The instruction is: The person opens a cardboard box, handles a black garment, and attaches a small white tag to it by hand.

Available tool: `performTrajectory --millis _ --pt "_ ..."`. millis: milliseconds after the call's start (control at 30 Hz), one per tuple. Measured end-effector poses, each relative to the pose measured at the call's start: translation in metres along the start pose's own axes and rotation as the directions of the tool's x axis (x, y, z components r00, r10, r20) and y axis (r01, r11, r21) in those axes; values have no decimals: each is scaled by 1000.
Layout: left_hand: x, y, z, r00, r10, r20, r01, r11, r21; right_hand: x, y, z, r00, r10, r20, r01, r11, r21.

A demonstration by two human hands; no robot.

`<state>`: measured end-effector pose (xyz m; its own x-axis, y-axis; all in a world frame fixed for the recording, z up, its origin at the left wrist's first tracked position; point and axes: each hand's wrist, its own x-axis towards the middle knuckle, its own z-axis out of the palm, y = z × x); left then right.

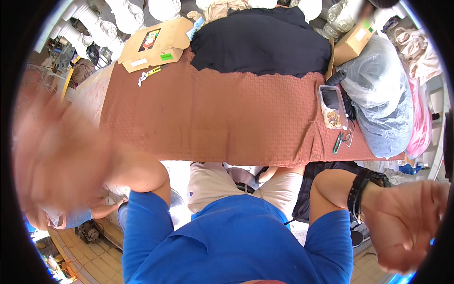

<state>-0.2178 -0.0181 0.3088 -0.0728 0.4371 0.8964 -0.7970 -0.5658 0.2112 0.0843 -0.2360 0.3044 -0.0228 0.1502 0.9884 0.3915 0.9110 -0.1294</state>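
My left hand (56,161) is raised close to the camera at the left, blurred, fingers spread, holding nothing. My right hand (409,222) is lifted at the lower right, fingers loosely curled and apart, empty, with a black watch strap (362,187) on the wrist. Both hands are off the table. In front of me lies a table covered with a reddish-brown textured cloth (213,118). A black fabric piece (262,42) lies at its far side.
A flat cardboard box (156,45) lies at the table's far left. A clear plastic container (333,106) and green-handled snips (338,142) sit near the right edge. Beside them are a big clear plastic bag (383,94), a small carton (352,45) and pink cloth (421,123). White statuettes (113,23) line the back.
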Motion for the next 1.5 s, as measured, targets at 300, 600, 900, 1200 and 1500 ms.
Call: performTrajectory --millis 300,600,900,1200,1500 --pt "-219 -261 -196 837 -542 -83 130 50 990 -65 61 46 833 500 -235 -545 815 -198" --pt "-153 -291 -192 813 -580 -51 32 -43 999 -149 131 21 472 882 1 -832 446 -329" --pt "-187 -288 -199 619 -780 -95 -29 -143 989 -195 146 56 419 894 157 -839 448 -309" --pt "-152 -298 -179 679 -734 9 -19 -6 1000 -207 166 39 351 933 78 -861 354 -365" --pt "-190 -299 -187 532 -834 145 -189 51 981 -216 150 52 270 952 145 -879 305 -366"
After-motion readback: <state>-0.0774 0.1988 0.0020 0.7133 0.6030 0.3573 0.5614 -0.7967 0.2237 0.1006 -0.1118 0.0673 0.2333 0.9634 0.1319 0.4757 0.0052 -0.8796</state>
